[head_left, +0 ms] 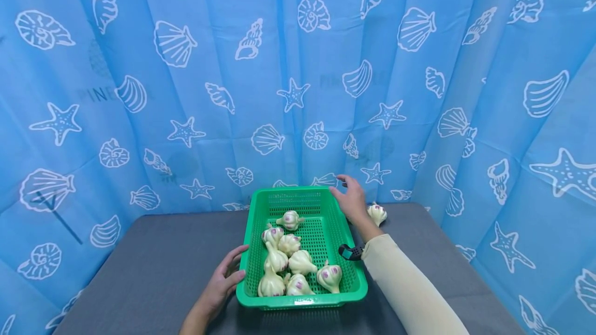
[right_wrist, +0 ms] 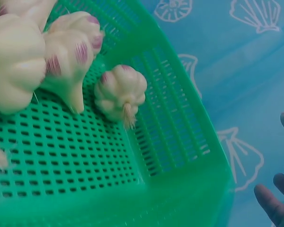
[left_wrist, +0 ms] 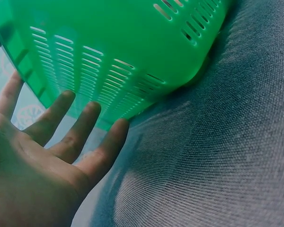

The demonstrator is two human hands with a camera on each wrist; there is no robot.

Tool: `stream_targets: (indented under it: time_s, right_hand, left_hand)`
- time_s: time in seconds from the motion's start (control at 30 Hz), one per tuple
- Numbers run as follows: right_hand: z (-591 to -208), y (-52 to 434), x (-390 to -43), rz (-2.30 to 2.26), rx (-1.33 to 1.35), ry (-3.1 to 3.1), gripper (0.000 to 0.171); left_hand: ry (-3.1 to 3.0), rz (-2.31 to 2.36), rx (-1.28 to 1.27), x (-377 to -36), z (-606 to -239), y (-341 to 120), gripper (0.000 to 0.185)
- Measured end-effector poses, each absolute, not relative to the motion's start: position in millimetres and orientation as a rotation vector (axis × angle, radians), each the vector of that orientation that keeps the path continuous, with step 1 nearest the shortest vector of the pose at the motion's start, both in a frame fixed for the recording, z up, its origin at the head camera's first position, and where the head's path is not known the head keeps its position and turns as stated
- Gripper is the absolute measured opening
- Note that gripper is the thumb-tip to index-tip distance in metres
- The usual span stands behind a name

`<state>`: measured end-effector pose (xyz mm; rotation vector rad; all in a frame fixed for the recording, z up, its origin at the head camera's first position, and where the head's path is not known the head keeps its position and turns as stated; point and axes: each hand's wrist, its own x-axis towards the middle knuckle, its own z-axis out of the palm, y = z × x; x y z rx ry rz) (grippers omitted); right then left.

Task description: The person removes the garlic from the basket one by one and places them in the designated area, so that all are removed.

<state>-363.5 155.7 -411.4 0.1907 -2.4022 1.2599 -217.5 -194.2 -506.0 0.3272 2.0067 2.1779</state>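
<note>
A green plastic basket [head_left: 302,301] holds several garlic bulbs [head_left: 300,261], most of them toward its near left part. My left hand [head_left: 221,279] is at the basket's left side, with thumb and fingers spread by the rim. The left wrist view shows its fingers [left_wrist: 85,120] fairly straight against or close to the slotted wall. Near the back right corner, my right hand [head_left: 351,198] is over or just beside the rim, holding nothing. Only its fingertips [right_wrist: 267,201] show in the right wrist view. Outside the basket, one garlic bulb [head_left: 377,214] lies right of that hand.
A dark grey cloth [head_left: 153,268] covers the table beneath the basket. Behind and at both sides hangs a blue curtain [head_left: 288,56] with white shell prints, close to the table's back edge. My right wrist bears a black band [head_left: 350,252].
</note>
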Motion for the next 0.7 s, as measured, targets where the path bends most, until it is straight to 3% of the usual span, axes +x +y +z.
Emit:
stream_targets:
  time_s: [0.7]
  right_hand:
    - [-417, 109, -364, 1.274, 0.272, -2.626, 0.051]
  left_hand:
    - [1.995, 2.195, 0.356, -216, -505, -194, 0.058]
